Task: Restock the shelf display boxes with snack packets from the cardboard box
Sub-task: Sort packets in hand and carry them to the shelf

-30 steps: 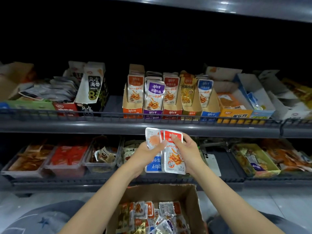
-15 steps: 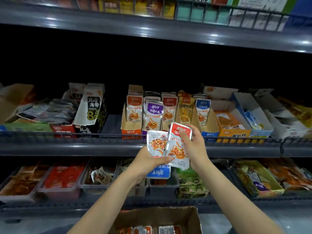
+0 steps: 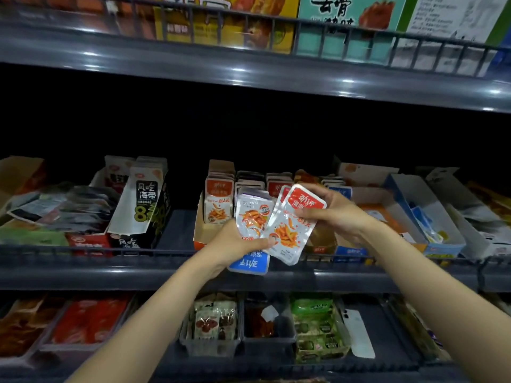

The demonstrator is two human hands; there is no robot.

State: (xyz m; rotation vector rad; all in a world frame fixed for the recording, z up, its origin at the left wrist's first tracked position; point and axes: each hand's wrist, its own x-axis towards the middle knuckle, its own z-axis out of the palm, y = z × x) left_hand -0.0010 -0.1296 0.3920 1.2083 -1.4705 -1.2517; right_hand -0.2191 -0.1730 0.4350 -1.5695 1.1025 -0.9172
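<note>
While the left hand point(image 3: 237, 244) grips spare packets point(image 3: 250, 217), the right hand point(image 3: 336, 214), pinching a red-topped packet point(image 3: 293, 225), should slot it upright into the red-topped row point(image 3: 276, 186) just behind.

The red-topped packet point(image 3: 293, 225) is silver-white, with a red band carrying white characters and a print of orange strips and red chillies. The silver packet point(image 3: 250, 217) shows an orange-red chilli picture. The blue-ended packet point(image 3: 249, 264) has white characters on a blue band. The seaweed box point(image 3: 145, 200) is black and white with a yellow-green 8. The shelf point(image 3: 110, 275) is glossy grey. One display box point(image 3: 439, 248) is blue outside and white inside. The teal carton point(image 3: 312, 31) bears black characters.
</note>
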